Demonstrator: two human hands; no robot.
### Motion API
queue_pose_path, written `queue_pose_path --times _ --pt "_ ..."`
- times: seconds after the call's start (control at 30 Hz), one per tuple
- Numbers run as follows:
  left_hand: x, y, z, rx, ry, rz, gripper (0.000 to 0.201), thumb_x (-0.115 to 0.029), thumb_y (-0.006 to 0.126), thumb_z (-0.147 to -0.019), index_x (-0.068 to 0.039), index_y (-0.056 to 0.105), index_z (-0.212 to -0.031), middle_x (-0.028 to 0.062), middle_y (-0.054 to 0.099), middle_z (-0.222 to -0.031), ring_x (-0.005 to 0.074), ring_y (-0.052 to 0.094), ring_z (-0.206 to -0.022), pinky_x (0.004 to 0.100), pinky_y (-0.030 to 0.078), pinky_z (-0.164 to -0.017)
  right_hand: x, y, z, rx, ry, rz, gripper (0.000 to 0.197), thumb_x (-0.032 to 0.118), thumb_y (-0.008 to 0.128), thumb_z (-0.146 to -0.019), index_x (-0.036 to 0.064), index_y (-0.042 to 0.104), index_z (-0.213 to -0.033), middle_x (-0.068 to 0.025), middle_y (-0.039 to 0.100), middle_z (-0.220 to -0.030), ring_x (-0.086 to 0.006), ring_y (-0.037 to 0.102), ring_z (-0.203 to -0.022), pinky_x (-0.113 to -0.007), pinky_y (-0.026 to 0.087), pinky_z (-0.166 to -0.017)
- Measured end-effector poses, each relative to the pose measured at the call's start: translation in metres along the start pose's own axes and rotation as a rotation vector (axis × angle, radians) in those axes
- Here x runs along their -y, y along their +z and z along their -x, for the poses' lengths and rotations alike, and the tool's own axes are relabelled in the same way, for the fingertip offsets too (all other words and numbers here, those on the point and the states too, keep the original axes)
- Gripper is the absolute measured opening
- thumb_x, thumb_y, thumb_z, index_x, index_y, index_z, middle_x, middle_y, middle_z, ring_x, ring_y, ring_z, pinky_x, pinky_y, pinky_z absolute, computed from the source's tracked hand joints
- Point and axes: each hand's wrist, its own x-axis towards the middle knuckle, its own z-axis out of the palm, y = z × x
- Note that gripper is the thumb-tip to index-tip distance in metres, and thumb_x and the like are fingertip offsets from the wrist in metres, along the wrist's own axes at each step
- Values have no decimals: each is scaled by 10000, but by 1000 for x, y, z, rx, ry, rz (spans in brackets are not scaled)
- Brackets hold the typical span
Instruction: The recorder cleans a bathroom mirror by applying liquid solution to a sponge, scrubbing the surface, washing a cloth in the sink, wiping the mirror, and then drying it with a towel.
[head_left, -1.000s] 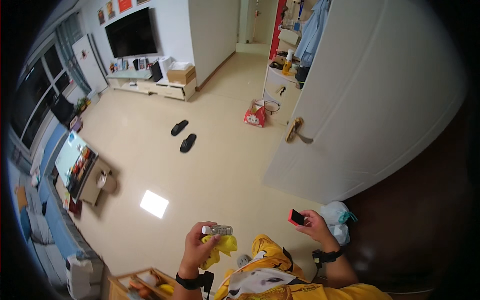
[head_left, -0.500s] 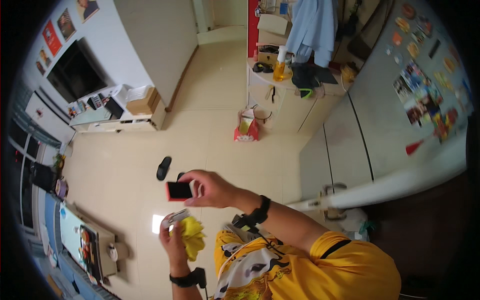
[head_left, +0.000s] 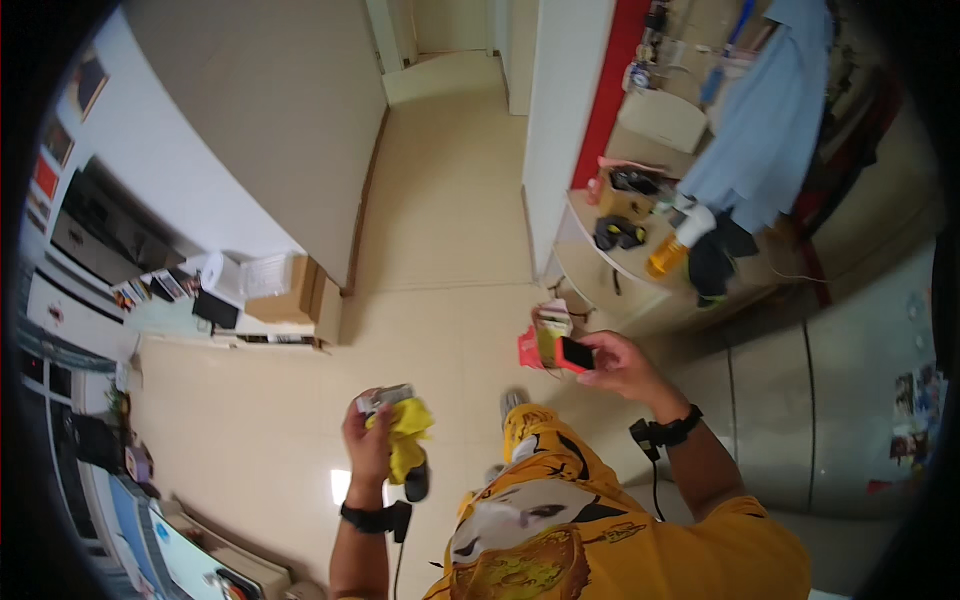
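Note:
My left hand (head_left: pixel 366 448) is closed round a yellow cloth (head_left: pixel 408 440), which hangs down from the fingers. A small grey, partly clear flat item (head_left: pixel 388 397) is pinched in the same hand; its kind is unclear. Out to the right, my right hand (head_left: pixel 630 372) grips a small flat box (head_left: pixel 576 354) with red edges and a black face, thumb and fingers on its right end. Just beyond that box, a red and white bag (head_left: pixel 530 348) stands on the floor, partly covered by it in view.
At right is a cabinet (head_left: pixel 640 270) bearing an orange spray bottle (head_left: pixel 672 252), dark cloth items and a small box; a light blue shirt (head_left: pixel 765 130) hangs above. Glossy grey doors (head_left: pixel 770 400) stand at far right. A low TV stand (head_left: pixel 325 310) is at left. A dark slipper (head_left: pixel 418 482) lies below the cloth.
My view has swung and I have moved closer to the cabinet and bag. The right hand has drawn away from the left, carrying the box right. Both hands keep their hold.

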Motion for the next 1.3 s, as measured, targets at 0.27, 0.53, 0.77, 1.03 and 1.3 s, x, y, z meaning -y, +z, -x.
queue_pose_path --times 0.27,0.53,0.77,1.03,1.3 --pt "-32 106 -316 65 21 71 260 -58 660 -965 21 595 -1204 54 666 -1065 130 623 -967 279 525 -881 40 -4 -337 13 -103 -94 557 42 825 -816 5 554 -1301 18 604 -914 -46 561 -798 -212 479 -722" --pt "-62 98 -581 64 61 -36 316 -4 676 -919 16 595 -1224 75 664 -1124 147 631 -1033 288 516 -911 113 -18 -659 198 -344 -21 566 161 873 -789 32 586 -1259 -19 642 -916 -71 604 -771 -238 509 -679" --pt "-64 180 -881 210 69 -42 297 36 692 -897 15 619 -1185 46 684 -1025 144 651 -962 283 539 -854 108 -143 -881 -61 -287 198 541 112 863 -796 41 585 -1254 -33 666 -1023 -92 640 -771 -257 523 -675" --pt "-63 284 -1210 405 123 -293 305 -16 725 -902 -25 615 -1186 47 681 -1029 95 642 -914 262 551 -785 36 -291 -1134 -341 -77 -134 572 -7 857 -755 58 594 -1259 -5 683 -864 -86 650 -772 -272 540 -718" --pt "-67 371 -1475 187 -61 -163 321 -36 716 -910 -32 607 -1212 43 687 -969 110 663 -900 255 562 -714 88 -373 -1518 45 -254 51 588 -3 849 -766 44 557 -1274 -14 665 -939 -95 647 -789 -269 524 -719"
